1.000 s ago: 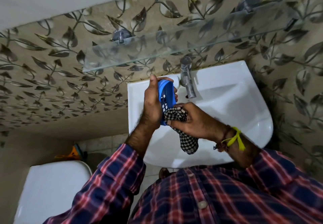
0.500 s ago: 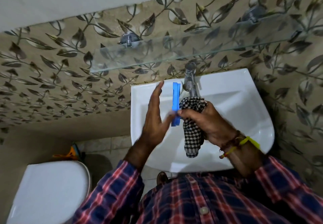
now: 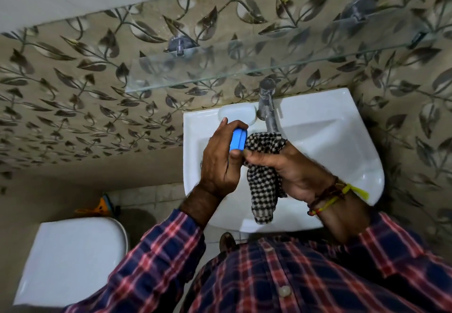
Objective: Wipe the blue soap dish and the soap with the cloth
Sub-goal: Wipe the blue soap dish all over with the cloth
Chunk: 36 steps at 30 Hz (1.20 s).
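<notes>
So in the middle of the frame the left hand (image 3: 220,158) was wrapped around the blue soap dish (image 3: 237,139), holding it edge-on over the white sink (image 3: 342,141), fingers curled tight on it. Right beside it, the right hand (image 3: 291,166) was bunched around the checkered cloth (image 3: 263,190), one end pressed up against the dish and the rest dangling toward the bottom of the basin. Tap (image 3: 267,107) sat just above them. Couldn't spot the soap itself
</notes>
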Available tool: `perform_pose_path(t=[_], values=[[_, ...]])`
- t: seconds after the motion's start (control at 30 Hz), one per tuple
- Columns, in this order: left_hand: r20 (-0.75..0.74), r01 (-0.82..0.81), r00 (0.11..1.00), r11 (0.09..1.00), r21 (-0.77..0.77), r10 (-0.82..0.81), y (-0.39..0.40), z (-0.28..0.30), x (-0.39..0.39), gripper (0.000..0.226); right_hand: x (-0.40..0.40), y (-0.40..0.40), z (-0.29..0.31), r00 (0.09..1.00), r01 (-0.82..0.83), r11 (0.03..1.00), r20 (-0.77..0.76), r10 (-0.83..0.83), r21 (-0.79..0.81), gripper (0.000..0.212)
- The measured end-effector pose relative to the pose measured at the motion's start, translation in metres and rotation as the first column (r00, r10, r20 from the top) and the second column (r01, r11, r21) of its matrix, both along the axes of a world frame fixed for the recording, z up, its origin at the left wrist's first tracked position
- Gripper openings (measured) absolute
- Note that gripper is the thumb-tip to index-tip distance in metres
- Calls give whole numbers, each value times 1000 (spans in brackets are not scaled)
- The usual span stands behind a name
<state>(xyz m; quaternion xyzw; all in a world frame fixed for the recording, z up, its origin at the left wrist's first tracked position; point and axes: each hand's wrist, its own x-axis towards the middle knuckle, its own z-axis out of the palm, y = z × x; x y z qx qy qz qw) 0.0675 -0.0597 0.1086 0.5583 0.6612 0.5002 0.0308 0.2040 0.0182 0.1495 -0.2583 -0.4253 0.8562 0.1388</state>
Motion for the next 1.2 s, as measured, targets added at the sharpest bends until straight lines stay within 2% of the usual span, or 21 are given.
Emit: perform_pose_path(t=[0.07, 0.13, 0.27, 0.37, 0.53, 0.6, 0.7, 0.77, 0.83, 1.0, 1.1, 1.2], values=[[57, 11, 998, 1000, 0, -11, -1, 1, 4, 86, 2, -1, 3, 1000, -3, 999, -14, 4, 42, 23], [187, 18, 982, 999, 26, -22, 2, 4, 6, 82, -1, 2, 7, 999, 27, 997, -48, -23, 76, 18], [433, 3, 900, 995, 104, -48, 13, 14, -1, 85, -5, -1, 12, 998, 5, 972, -60, 9, 237, 14], [490, 11, 871, 999, 45, -32, 10, 15, 2, 90, -5, 4, 19, 998, -31, 949, -34, 43, 314, 13], [470, -63, 881, 998, 13, 50, 8, 12, 3, 91, -2, 0, 11, 998, -69, 914, 30, 62, 399, 7], [510, -105, 854, 994, -25, 103, 6, 12, 4, 89, -2, -1, 8, 997, -71, 908, 48, 57, 412, 10], [615, -184, 764, 980, -80, 193, 4, 13, 10, 76, -5, 0, 5, 995, -89, 888, 74, 62, 452, 13], [677, -200, 709, 977, -77, 198, 6, 18, 9, 70, -4, -2, -1, 980, -151, 837, 194, 55, 526, 19], [772, -204, 602, 974, -96, 203, 9, 25, 6, 70, -2, -2, -5, 957, -224, 768, 285, 57, 600, 20], [894, -158, 372, 966, -206, 252, 14, 36, 3, 73, -8, -1, 2, 984, -161, 747, 165, 70, 645, 18], [957, -125, 184, 971, -204, 224, 17, 43, -7, 67, -5, -3, -3, 972, -211, 592, 233, 40, 778, 19], [957, -109, 160, 968, -228, 244, 19, 43, -9, 66, 4, -7, -9, 943, -295, 456, 334, -5, 840, 33]])
